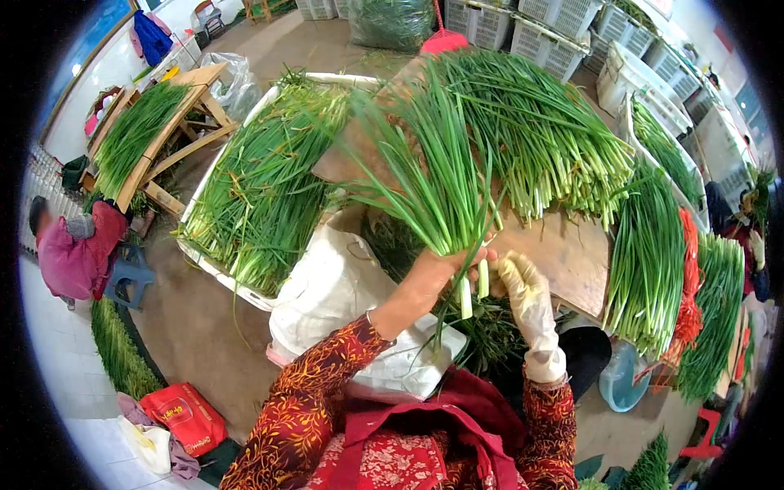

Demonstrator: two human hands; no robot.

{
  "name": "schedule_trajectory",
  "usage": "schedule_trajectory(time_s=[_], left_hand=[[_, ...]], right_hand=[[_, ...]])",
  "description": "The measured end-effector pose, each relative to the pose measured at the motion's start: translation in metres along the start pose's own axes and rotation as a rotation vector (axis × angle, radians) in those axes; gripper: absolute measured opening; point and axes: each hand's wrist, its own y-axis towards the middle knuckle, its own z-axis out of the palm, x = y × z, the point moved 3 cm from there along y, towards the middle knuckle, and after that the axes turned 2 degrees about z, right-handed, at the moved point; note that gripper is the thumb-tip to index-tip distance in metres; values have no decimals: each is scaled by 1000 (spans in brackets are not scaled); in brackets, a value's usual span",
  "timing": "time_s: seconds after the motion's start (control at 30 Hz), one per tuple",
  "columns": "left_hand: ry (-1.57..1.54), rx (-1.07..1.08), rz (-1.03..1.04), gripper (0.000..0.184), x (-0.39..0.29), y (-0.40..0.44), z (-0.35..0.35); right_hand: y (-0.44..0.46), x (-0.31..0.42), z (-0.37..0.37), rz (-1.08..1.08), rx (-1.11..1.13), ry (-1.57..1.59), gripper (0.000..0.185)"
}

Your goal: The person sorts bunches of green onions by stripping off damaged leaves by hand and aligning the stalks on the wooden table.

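Note:
My bare left hand [425, 283] is closed around a bunch of garlic chives [449, 184]. The long green leaves fan up and away from me, and the pale stem ends stick out below the fist. Close to those ends is my right hand [524, 296], in a thin whitish glove. Its fingers are curled together beside the stems; what they pinch, if anything, is hidden. Behind the bunch, a thick layer of garlic chives [539, 131] lies on a wooden board [563, 261], stem ends towards me.
On the left stands a white crate [253, 296] full of chives, with a white sack [327, 286] nearer me. More chives [649, 261] and red ties [688, 286] are at right. A blue basin [625, 380] sits below. A person [82, 249] sits far left.

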Motion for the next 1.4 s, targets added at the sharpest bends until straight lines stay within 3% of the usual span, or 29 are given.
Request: schedule_trajectory(time_s=[0.2, 0.27, 0.4, 0.57, 0.73, 0.8, 0.87, 0.93, 1.0, 1.03, 1.07, 1.1, 1.13, 1.2, 1.23, 1.27, 1.33, 1.4], left_hand=[[162, 20, 195, 26, -10, 3, -2], [135, 17, 171, 26, -11, 3, -3], [127, -62, 134, 24, -6, 6, -17], [-85, -64, 91, 30, 1, 9, -28], [-280, 19, -22, 29, 0, 11, -27], [-272, 62, 64, 27, 2, 18, -41], [-450, -6, 162, 24, -13, 24, -54], [-327, -37, 358, 29, -38, 26, -66], [-346, -131, 383, 30, -44, 27, -59], [-273, -114, 418, 31, -45, 27, -49], [-202, -99, 453, 33, -47, 22, -35], [-231, -103, 414, 23, -45, 13, -17], [-308, -49, 347, 26, -28, 17, -19], [-439, -77, 451, 27, -24, 10, 7], [-359, -93, 538, 43, -27, 7, 12], [-363, -91, 542, 43, -36, 5, 14], [-182, -126, 825, 44, -69, 1, 5], [-103, -129, 1037, 44, -98, 8, -23]], right_hand=[[26, 49, 15, -139, -69, 276, 30], [41, 48, 21, -156, -26, 102, 34], [48, 50, 27, -107, 33, 327, 24], [38, 46, 31, -202, 83, 561, 12], [18, 33, 21, -319, 105, 498, 9], [-5, 31, 15, -363, 78, 382, 6], [-27, 18, 6, -280, 253, 432, 6], [-46, -3, 4, -9, 653, 0, 15], [-52, -21, 1, -156, 556, -1026, 30], [-41, -23, -5, -220, 333, -946, 46], [-33, -1, -7, 0, 254, -568, 50], [-24, 21, -2, -10, 268, -351, 51], [-17, 34, 4, -24, 281, -132, 52], [7, -1, 26, -12, 398, -142, 53], [2, 11, 45, -145, 412, 132, 46], [-2, 2, 54, -16, 551, 137, 32], [-18, -4, 59, 304, 789, -210, 31], [-24, -38, 50, -1, 933, -922, 37]])
